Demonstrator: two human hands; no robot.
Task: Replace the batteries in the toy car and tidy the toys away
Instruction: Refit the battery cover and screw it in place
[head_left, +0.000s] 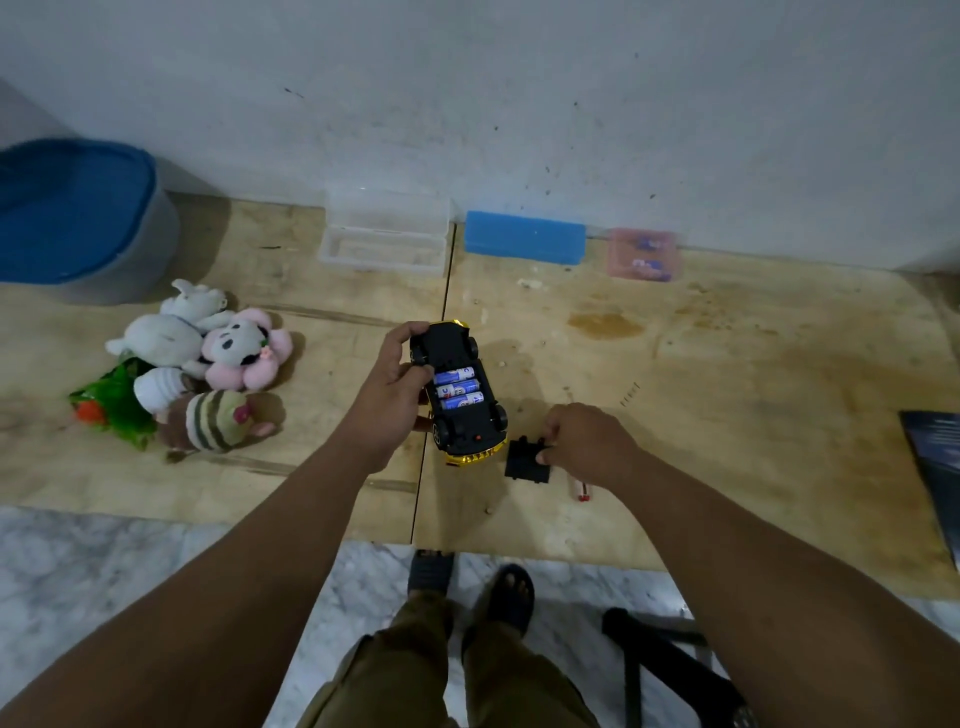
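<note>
Spreading across the view, the table (727, 364) carries everything, with a blue bin (78, 218) at its far left corner and a heap of plush toys (197, 374) just in front of the bin. Over the table's middle seam the left hand (387, 400) holds the car (460, 395) upside down, its grip curled round the car's side, thumb on the underside. Three batteries (457, 388) lie side by side in the open bay. Just beside the car's near end, the right hand (584, 441) pinches the black cover (527, 461), which rests on the table. The car looks light, stiff plastic with a glossy gold shell, probably slippery, so gripping the flanks between the wheels seems safest. The thin cover is best taken by its edges and may snap if forced.
</note>
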